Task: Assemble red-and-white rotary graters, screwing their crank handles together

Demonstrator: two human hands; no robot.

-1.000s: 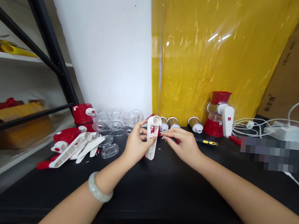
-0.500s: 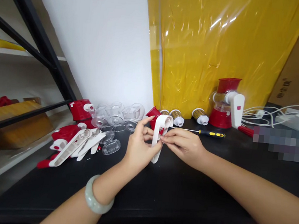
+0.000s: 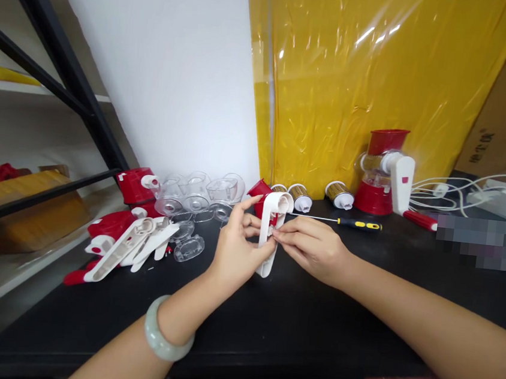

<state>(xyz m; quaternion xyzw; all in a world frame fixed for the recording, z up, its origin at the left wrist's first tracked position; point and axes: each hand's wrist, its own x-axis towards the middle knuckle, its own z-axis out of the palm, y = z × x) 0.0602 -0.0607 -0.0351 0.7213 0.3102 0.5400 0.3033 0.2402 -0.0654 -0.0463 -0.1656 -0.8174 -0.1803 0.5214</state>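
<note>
My left hand is wrapped round a white plastic crank handle and holds it upright above the black table, hollow side to the right. The fingers of my right hand are pinched together at the handle's open side, beside a small red piece inside it. What lies between those fingertips is too small to make out. Just behind the handle a red funnel-shaped part shows, mostly hidden. A screwdriver with a black and yellow grip lies behind my right hand.
Metal grater drums stand by the yellow wrapped panel. An assembled rotary grater is at the back right, near white cables. To the left lie clear plastic parts, white handles and red housings.
The handle has turned slightly, showing more of its hollow side and the red piece within. Both hands keep nearly the same place and grip.
</note>
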